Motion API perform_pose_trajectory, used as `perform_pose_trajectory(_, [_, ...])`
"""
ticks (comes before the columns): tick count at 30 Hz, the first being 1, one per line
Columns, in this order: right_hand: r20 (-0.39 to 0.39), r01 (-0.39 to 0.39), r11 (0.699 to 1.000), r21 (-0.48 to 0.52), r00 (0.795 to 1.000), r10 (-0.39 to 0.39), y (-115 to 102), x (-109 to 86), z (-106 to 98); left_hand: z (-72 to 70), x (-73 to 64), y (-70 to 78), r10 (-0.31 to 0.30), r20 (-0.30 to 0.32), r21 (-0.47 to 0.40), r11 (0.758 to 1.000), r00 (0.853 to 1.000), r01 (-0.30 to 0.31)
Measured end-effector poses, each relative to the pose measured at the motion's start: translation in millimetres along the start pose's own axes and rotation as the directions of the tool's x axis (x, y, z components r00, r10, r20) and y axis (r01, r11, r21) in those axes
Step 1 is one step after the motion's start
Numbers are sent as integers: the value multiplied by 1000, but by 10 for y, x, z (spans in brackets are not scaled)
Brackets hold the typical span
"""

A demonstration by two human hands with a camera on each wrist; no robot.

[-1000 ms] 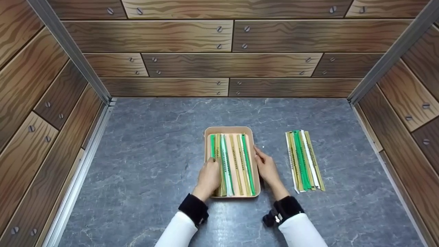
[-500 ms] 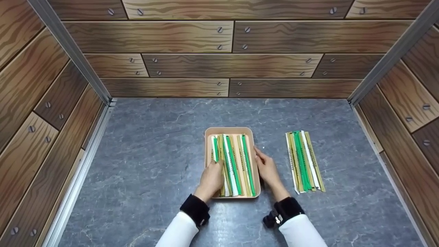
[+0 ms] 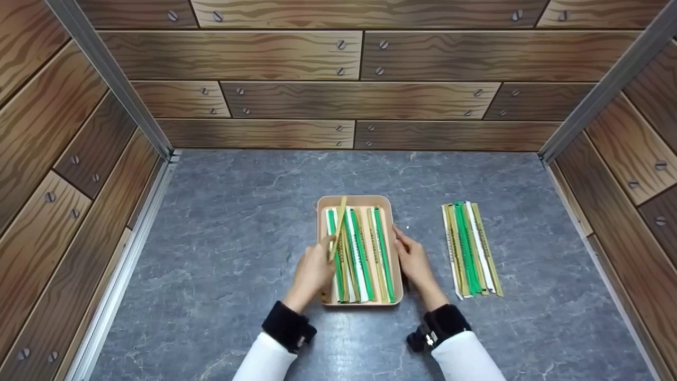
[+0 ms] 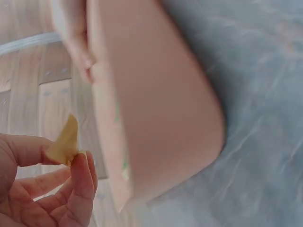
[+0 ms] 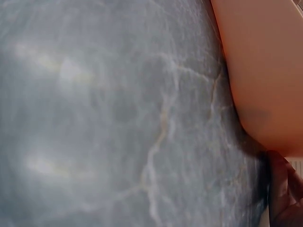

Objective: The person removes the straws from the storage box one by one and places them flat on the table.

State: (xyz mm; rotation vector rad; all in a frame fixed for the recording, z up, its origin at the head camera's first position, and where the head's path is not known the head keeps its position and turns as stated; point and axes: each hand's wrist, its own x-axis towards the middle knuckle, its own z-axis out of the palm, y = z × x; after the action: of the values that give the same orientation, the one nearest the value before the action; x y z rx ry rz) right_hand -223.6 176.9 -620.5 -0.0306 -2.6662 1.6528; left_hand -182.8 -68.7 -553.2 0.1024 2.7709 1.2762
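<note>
My left hand (image 3: 314, 269) pinches a narrow gold stick packet (image 3: 339, 222) over the left part of a tan tray. In the left wrist view the folded gold packet end (image 4: 65, 144) shows between thumb and finger. The tray (image 3: 365, 200) holds several long, thin packets (image 3: 361, 267) in gold, white and green, lying roughly side by side. At its right side my right hand (image 3: 415, 264) grips the tray, thumb near the rim. The right wrist view shows only part of the right hand (image 5: 285, 194), by the tray's outer wall (image 5: 262, 71).
To the right of the tray lies a loose bundle of gold, white and green stick packets (image 3: 468, 248) on the grey marbled tabletop (image 3: 238, 227). Wood-patterned walls (image 3: 285, 100) enclose the back and both sides.
The left hand has shifted slightly left and lifted a gold packet, which now slants across the others. Packets in the tray's left half were rearranged. The right hand stays at the tray's side.
</note>
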Motion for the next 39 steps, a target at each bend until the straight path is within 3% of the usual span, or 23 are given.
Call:
perform_pose_trajectory(4, [2, -4, 1000, -5, 1000, 4, 12, 9, -4, -184, -27, -102, -26, -47, -23, 999, 999, 25])
perform_pose_trajectory(7, [6, -5, 1000, -1, 1000, 5, 15, 15, -2, -317, -45, -284, -38, -118, 71, 996, 992, 47])
perform_pose_trajectory(10, [11, -8, 1000, 4, 1000, 8, 3, 11, -8, -452, -61, -503, -112, -160, 144, 980, 981, 136])
perform_pose_trajectory(15, [20, -10, 1000, 9, 1000, 10, 1, 10, -16, -664, -88, -845, -269, -191, 183, 935, 944, 303])
perform_pose_trajectory(21, [10, 15, 1000, 19, 1000, -16, 5, 16, -14, -840, -98, -1109, -372, -223, 220, 881, 901, 418])
perform_pose_trajectory(25, [11, 39, 999, 6, 999, -39, 10, 16, -10, -912, -103, -1201, -378, -242, 241, 869, 893, 433])
perform_pose_trajectory(30, [12, 24, 1000, 7, 1000, -24, 0, 13, -16, -968, -106, -1291, -366, -244, 261, 867, 898, 424])
perform_pose_trajectory(35, [26, 27, 1000, -2, 999, -27, -2, 16, -20, -986, -102, -1343, -351, -278, 266, 866, 894, 423])
perform_pose_trajectory(39, [31, 20, 1000, -10, 999, -20, -7, 15, -27, -962, -92, -1352, -319, -286, 283, 873, 904, 397])
